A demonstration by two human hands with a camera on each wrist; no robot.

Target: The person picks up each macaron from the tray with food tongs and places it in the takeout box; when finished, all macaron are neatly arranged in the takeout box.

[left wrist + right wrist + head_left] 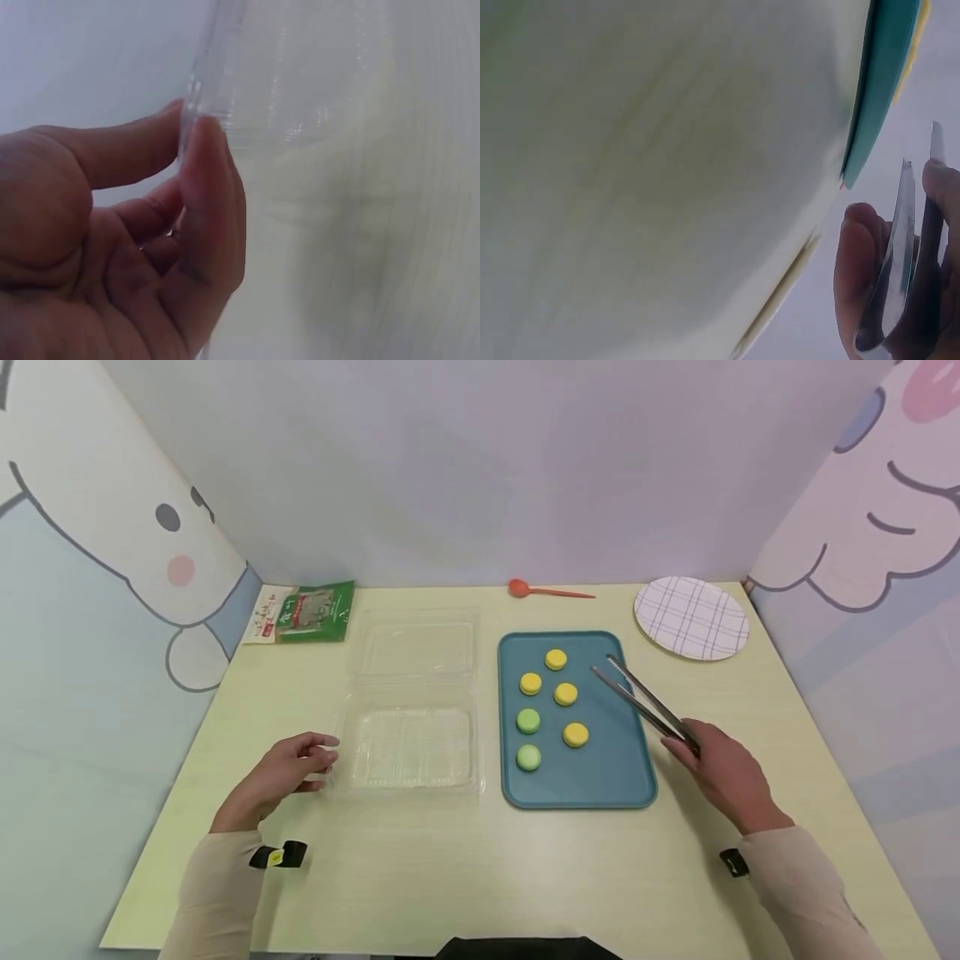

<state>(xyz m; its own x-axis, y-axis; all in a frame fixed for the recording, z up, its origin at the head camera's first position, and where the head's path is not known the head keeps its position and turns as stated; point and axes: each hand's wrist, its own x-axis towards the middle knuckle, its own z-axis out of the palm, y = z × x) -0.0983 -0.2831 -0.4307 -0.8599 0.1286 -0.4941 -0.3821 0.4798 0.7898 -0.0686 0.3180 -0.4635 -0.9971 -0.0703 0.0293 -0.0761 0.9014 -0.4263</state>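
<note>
Metal tongs [660,708], gripped in the right hand [727,772], cross the right edge of the blue tray [600,781]; the left hand [288,768] pinches the left rim of the clear container [412,747]. Both forearms [225,889] angle inward over the near edge of the worktop [420,877].

Left hand [283,770] pinching, right hand [729,775] gripping, both forearms [221,885] angled inward

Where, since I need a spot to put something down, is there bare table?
Widest is the near table, in front of the clear container and blue tray. A smaller patch lies between the green packet and the left hand. It's crowded at the tray, where macarons sit and tongs in the right hand overhang.
</note>
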